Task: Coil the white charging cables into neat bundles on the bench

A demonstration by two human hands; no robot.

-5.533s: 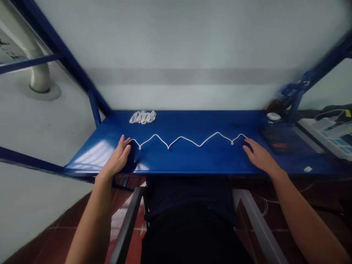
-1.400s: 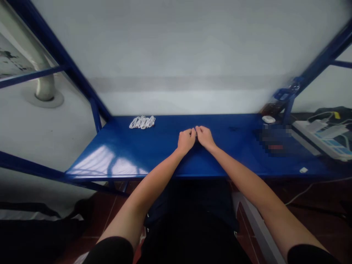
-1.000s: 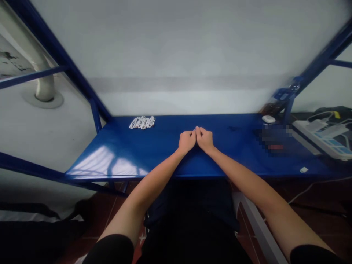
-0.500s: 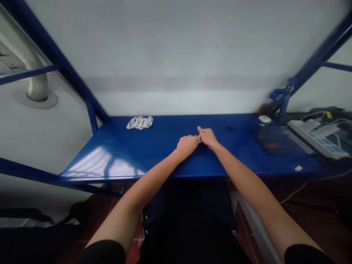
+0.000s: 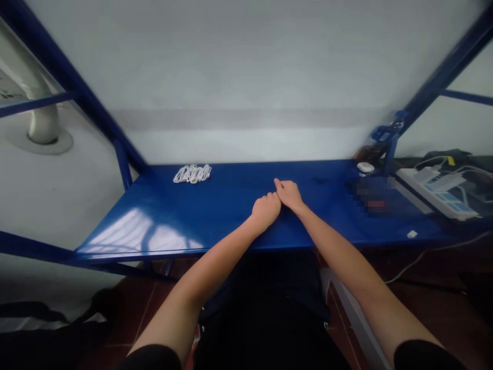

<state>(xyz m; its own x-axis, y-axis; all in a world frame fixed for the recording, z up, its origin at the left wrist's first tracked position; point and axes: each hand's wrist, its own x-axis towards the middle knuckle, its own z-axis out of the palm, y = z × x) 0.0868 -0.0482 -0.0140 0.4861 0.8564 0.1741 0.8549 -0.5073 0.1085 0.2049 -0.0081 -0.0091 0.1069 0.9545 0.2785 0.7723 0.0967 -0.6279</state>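
Note:
Both hands meet at the middle of the blue metal table (image 5: 162,226). My left hand (image 5: 265,209) is curled into a fist, knuckles up, resting on the tabletop. My right hand (image 5: 288,193) is closed too, its fingers pressed against the left hand's. What they hold is hidden inside the fingers; no white cord shows between them. A small bundle of coiled white cord (image 5: 192,173) lies at the back left of the table, well away from either hand.
A white round object (image 5: 365,167) and a blurred dark item (image 5: 373,194) sit at the table's right end. A small white piece (image 5: 412,234) lies near the right front edge. A power strip (image 5: 435,191) lies further right. Blue frame bars (image 5: 123,167) rise at both back corners.
The white cord stretched in a zigzag across the table is no longer laid out; my hands have come together at the centre. Over the last second they stay closed, the left shifting slightly nearer.

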